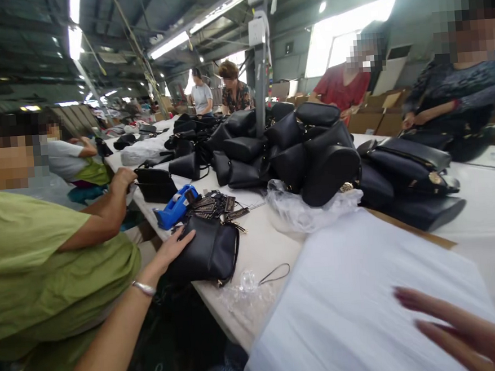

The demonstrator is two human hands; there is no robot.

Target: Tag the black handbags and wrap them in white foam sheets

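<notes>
My left hand (172, 253), with a silver bangle on the wrist, grips the near left side of a black handbag (211, 247). This bag has a zip along its edge and partly overhangs the table's near edge. At lower right, my right hand (461, 329) is open, fingers stretched out over a large sheet of white paper (356, 291); whether it touches the sheet I cannot tell. Just beyond the held bag lie a blue tape dispenser (175, 206) and a pile of black hang tags (215, 203). A thin strap loop (274, 273) rests near crumpled clear plastic (250, 287).
A large heap of black handbags (245, 146) covers the table's middle, around a metal post (259, 77). Clear plastic wrap (312, 212) lies at its front. Close on my left, a person in green (65, 249) handles another black bag (156, 185). Other people stand across the table.
</notes>
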